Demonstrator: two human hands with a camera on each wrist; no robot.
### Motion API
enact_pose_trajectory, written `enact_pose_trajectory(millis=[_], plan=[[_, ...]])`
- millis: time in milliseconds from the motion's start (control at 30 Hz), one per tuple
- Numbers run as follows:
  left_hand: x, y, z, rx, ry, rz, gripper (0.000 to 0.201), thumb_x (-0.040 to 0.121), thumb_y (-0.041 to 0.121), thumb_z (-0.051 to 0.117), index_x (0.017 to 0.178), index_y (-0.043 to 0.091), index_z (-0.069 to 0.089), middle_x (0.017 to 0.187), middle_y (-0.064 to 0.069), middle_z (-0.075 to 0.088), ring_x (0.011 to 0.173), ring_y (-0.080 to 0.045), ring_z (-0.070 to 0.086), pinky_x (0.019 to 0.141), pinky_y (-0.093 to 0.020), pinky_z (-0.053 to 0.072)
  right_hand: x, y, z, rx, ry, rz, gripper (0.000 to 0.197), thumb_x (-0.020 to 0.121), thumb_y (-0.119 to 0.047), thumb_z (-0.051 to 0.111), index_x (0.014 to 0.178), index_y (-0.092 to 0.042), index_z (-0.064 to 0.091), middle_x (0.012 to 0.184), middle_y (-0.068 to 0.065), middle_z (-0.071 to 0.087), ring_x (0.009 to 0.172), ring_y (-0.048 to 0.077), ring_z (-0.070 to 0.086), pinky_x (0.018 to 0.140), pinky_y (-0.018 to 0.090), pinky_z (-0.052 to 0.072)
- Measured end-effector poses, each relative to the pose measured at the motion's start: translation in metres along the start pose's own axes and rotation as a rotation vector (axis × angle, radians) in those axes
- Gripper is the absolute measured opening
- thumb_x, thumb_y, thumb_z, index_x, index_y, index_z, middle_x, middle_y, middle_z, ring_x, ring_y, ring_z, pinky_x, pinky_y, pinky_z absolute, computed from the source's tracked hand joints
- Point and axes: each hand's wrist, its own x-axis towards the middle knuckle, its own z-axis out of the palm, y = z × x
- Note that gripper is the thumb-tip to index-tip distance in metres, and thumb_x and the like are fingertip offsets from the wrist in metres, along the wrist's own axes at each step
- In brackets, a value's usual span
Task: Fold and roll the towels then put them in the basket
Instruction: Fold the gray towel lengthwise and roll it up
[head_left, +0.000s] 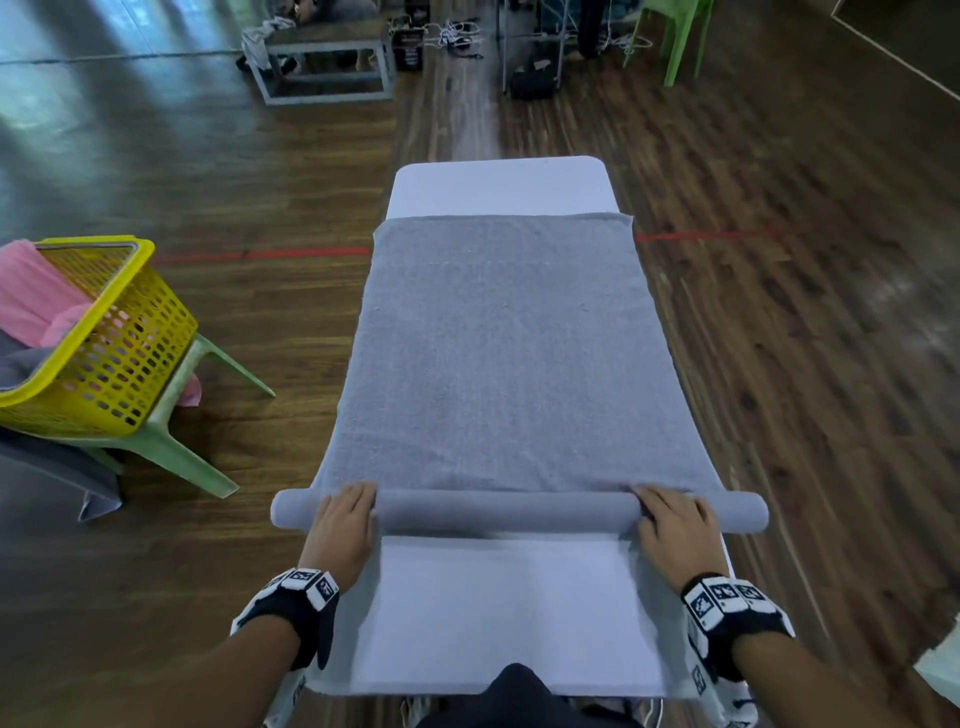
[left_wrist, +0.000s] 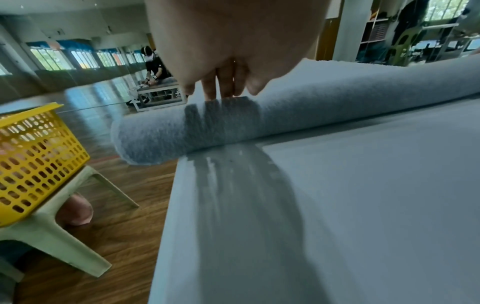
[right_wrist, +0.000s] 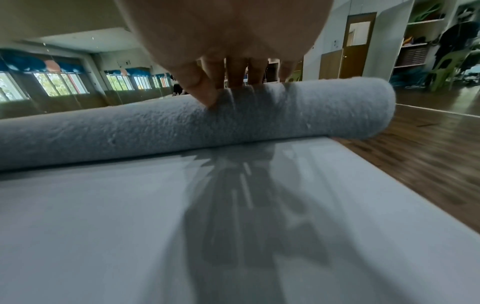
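A grey towel (head_left: 498, 338) lies flat along the white table (head_left: 498, 608), and its near end is wound into a long roll (head_left: 509, 512) across the table's width. My left hand (head_left: 345, 512) rests on the roll near its left end, fingers stretched over the top (left_wrist: 223, 86). My right hand (head_left: 670, 514) lies the same way near the right end (right_wrist: 233, 76). Both ends of the roll (left_wrist: 311, 107) (right_wrist: 130, 131) overhang the table edges. The yellow basket (head_left: 119, 332) stands to the left, holding a pink towel (head_left: 31, 296).
The basket sits on a pale green stool (head_left: 176, 441), with grey cloth (head_left: 52, 462) hanging beneath it at the left edge. Wooden floor surrounds the table. Far behind are a low table (head_left: 327, 62), cables and a green chair (head_left: 680, 31).
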Motion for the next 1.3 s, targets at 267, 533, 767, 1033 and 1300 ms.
enact_pose_trajectory(millis=[267, 533, 767, 1033, 1300], plan=[[-0.018, 0.003, -0.001, 0.027, -0.140, 0.073, 0.043, 0.054, 0.020, 0.076, 0.096, 0.023, 0.068, 0.089, 0.005, 0.068, 0.083, -0.019, 0.064, 0.076, -0.031, 0.050, -0.033, 0.002, 0.015, 0.030, 0.034, 0.018, 0.030, 0.066, -0.030, 0.056, 0.091, -0.024, 0.070, 0.087, -0.005, 0.069, 0.086, 0.023, 0.065, 0.087, 0.042, 0.042], [0.011, 0.001, 0.001, 0.070, -0.099, 0.095, 0.046, 0.078, 0.029, 0.060, 0.118, 0.006, 0.061, 0.116, -0.009, 0.065, 0.106, -0.029, 0.062, 0.093, -0.044, 0.049, 0.009, -0.008, 0.002, 0.059, -0.011, 0.022, 0.039, 0.090, -0.036, 0.055, 0.125, -0.019, 0.060, 0.131, 0.000, 0.059, 0.125, 0.024, 0.051, 0.108, 0.047, 0.027], [0.018, 0.001, -0.007, 0.065, -0.125, 0.083, 0.030, 0.077, 0.019, 0.056, 0.106, 0.019, 0.064, 0.102, -0.002, 0.067, 0.096, -0.025, 0.059, 0.088, -0.035, 0.042, 0.015, -0.001, -0.002, -0.017, -0.073, 0.002, 0.037, 0.066, -0.035, 0.049, 0.094, -0.025, 0.070, 0.091, -0.002, 0.071, 0.090, 0.026, 0.066, 0.085, 0.042, 0.043], [0.009, 0.019, 0.008, 0.075, -0.112, -0.039, 0.055, 0.073, 0.011, 0.069, 0.126, 0.001, 0.054, 0.125, -0.016, 0.058, 0.118, -0.036, 0.053, 0.101, -0.051, 0.041, 0.017, -0.004, 0.006, 0.051, -0.037, -0.025, 0.052, 0.072, -0.026, 0.072, 0.122, -0.017, 0.061, 0.122, 0.004, 0.063, 0.118, 0.027, 0.056, 0.105, 0.046, 0.031], [0.023, 0.017, -0.006, 0.082, -0.037, -0.033, 0.034, 0.076, 0.014, 0.062, 0.110, 0.017, 0.063, 0.108, -0.003, 0.066, 0.105, -0.027, 0.058, 0.092, -0.040, 0.040, 0.021, 0.002, 0.005, 0.024, 0.065, -0.015, 0.045, 0.067, -0.034, 0.043, 0.099, -0.019, 0.071, 0.097, 0.000, 0.071, 0.095, 0.025, 0.064, 0.091, 0.040, 0.037]])
